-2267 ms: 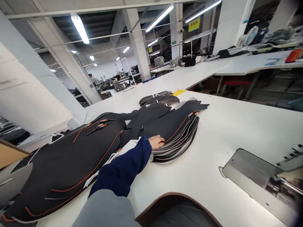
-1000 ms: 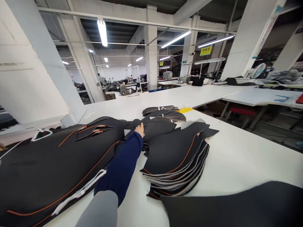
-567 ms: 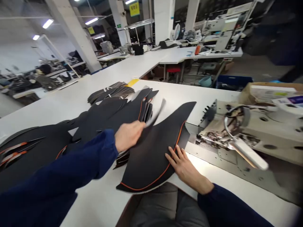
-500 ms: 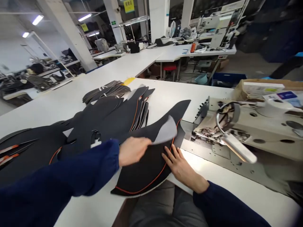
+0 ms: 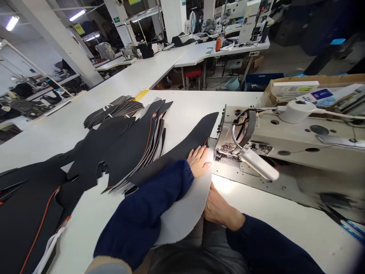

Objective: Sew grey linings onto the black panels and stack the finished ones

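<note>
My left hand (image 5: 198, 161) lies flat with fingers outstretched on a fabric panel, close to the sewing machine (image 5: 251, 140). The panel's dark part (image 5: 196, 133) reaches up and away to a point, and a light grey face (image 5: 185, 209) spreads below my left forearm to my lap. At its right edge, my right hand (image 5: 215, 205) is closed on the grey layer, with some fingers hidden behind the edge. A bit of orange piping (image 5: 207, 140) shows just beyond my left fingertips. The machine's needle area is beside the panel's right edge.
Stacked dark panels with orange piping (image 5: 148, 137) cover the table's left side, with a tied bundle (image 5: 114, 110) behind. A small lamp (image 5: 259, 163) lights the machine bed. A thread cone (image 5: 298, 110), a cardboard box (image 5: 268, 93) and blue-handled scissors (image 5: 350, 230) are at right.
The panel's black face with its orange piping is now covered by light grey. My left hand has moved right and flattened beside the machine; my right hand has gone to the panel's edge.
</note>
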A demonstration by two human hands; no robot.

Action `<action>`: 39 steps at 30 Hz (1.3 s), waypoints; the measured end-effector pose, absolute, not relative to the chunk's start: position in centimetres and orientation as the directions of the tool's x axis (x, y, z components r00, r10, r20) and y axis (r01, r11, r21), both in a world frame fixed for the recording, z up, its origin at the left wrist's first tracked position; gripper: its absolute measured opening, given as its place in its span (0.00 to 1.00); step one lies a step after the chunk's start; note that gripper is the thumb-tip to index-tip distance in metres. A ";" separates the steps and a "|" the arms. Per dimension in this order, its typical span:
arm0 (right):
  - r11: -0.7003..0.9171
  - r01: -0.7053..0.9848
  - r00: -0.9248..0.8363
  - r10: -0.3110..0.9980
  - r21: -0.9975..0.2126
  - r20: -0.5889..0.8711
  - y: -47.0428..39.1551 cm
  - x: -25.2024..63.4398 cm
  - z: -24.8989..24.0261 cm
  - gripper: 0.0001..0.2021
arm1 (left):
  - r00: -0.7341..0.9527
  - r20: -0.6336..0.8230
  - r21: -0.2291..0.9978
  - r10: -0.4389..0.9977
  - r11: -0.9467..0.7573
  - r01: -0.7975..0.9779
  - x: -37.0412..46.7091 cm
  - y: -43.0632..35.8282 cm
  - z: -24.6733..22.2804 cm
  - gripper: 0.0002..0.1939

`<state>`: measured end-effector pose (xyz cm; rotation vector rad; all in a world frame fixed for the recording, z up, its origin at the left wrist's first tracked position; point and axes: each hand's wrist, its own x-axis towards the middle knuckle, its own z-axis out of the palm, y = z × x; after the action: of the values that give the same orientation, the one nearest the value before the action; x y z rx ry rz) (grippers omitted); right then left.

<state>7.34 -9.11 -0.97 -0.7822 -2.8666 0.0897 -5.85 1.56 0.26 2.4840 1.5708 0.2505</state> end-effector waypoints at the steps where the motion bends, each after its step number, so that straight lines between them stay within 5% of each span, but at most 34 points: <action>1: 0.859 0.504 -0.845 0.513 -0.095 0.152 -9.1 7.6 -1.1 0.12 | 0.447 0.043 0.255 0.894 -0.442 0.860 -5.8 1.0 -0.2 0.31; 9: 0.853 0.498 -0.841 0.519 -0.155 0.153 -9.0 8.6 -1.1 0.13 | 0.605 0.007 0.262 0.796 -0.585 0.767 -7.4 -0.7 0.9 0.26; 39: 0.861 0.487 -0.851 0.506 -0.147 0.143 -8.3 10.6 -0.8 0.12 | 0.583 0.032 0.136 0.812 -0.581 0.802 -4.0 0.4 1.6 0.24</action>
<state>10.55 -8.31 -0.79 -0.7692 -2.8588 0.1564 -4.04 0.39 1.59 2.6985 1.3814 0.1374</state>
